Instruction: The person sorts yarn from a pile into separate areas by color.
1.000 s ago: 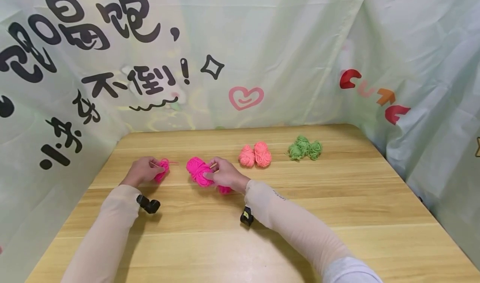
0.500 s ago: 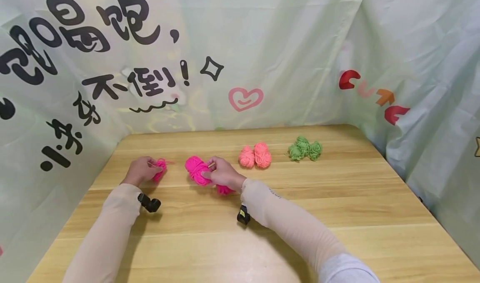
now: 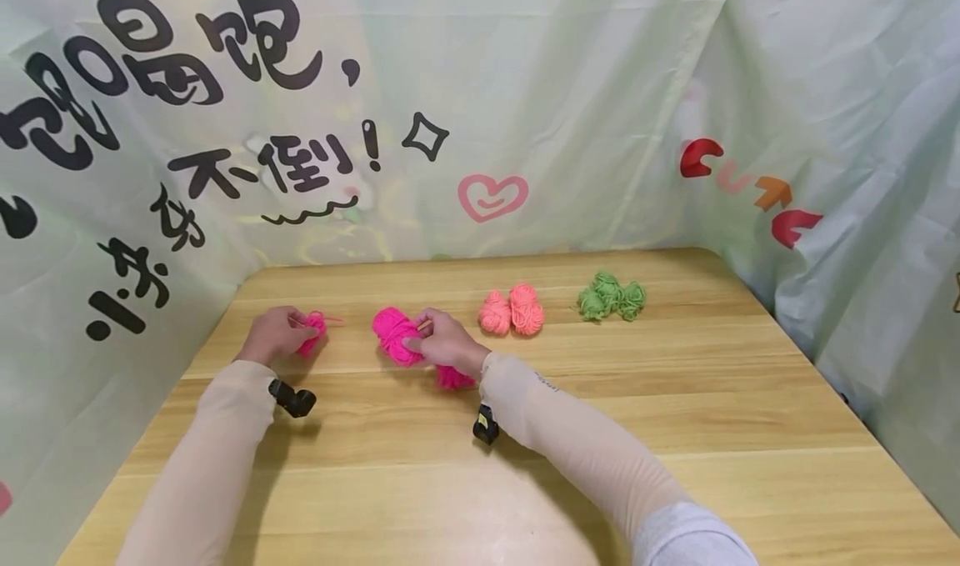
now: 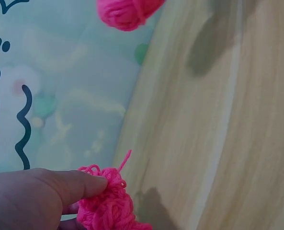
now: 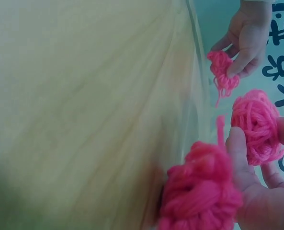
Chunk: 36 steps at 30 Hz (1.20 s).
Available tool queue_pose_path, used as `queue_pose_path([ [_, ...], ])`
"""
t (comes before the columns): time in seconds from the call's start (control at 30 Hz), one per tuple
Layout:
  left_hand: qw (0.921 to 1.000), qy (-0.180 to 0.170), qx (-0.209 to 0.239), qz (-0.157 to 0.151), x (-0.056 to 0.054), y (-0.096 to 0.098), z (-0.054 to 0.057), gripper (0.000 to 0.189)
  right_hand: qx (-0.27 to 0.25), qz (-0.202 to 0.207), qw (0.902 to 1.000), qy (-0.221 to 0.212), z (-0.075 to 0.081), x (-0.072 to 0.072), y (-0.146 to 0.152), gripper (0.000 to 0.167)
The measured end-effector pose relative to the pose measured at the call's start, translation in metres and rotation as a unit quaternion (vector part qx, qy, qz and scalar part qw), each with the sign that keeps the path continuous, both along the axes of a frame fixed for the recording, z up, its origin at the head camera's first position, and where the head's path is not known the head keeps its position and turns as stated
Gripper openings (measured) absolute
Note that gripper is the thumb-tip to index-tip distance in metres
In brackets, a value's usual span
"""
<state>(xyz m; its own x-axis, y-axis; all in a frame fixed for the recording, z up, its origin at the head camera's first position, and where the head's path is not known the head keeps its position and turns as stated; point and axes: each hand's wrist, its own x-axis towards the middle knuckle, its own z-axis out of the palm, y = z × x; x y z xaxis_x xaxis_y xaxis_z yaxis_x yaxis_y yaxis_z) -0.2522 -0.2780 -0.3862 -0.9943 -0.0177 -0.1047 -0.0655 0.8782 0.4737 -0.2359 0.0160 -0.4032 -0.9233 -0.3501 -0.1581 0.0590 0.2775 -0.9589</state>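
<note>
My left hand [image 3: 273, 334] pinches a small, loose hot-pink ball of yarn [image 3: 312, 333] between thumb and fingers at the table's left side; a short loose end sticks out of it. In the left wrist view the loops of this small ball [image 4: 108, 203] show at the fingertips. Thumb and fingers of my right hand [image 3: 450, 345] grip a bigger, tightly wound hot-pink ball of yarn [image 3: 395, 337]. Another pink ball of yarn [image 3: 453, 377] shows below that hand, partly hidden by it; up close in the right wrist view this ball [image 5: 201, 191] has a loose end pointing up.
Two coral balls of yarn [image 3: 512, 310] lie side by side to the right of my right hand. Farther right sits a cluster of green balls of yarn [image 3: 611, 297]. A printed cloth curtain [image 3: 562, 132] closes off the wooden table [image 3: 675, 424] at the back and sides.
My left hand with the small pink ball has shifted slightly left and away from me. My right hand keeps its grip on the bigger ball, almost still.
</note>
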Motion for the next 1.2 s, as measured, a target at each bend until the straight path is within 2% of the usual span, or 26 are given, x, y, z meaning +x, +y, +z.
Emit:
queue_pose_path([
  [0.3,0.9999,0.008,-0.011,-0.01,0.001,-0.003,0.015,0.04,-0.011,-0.016,0.9998,-0.004,0.005,-0.003,0.004,0.025],
  [0.4,0.9998,0.008,-0.012,-0.011,0.0,0.0,0.017,0.039,-0.007,-0.014,0.9999,-0.004,0.006,-0.004,0.005,0.025],
  [0.57,0.9997,0.007,-0.011,-0.019,-0.004,0.004,0.009,0.041,-0.005,-0.013,0.9999,0.0,0.003,-0.007,0.004,0.025],
  [0.83,0.9998,-0.012,0.011,0.007,-0.006,0.006,-0.011,0.038,0.011,-0.018,0.9997,0.01,0.002,-0.008,-0.005,0.025],
  [1.2,0.9989,-0.019,0.037,0.023,-0.002,0.011,-0.014,0.038,-0.02,-0.023,0.9995,-0.002,-0.002,-0.008,-0.017,0.023],
])
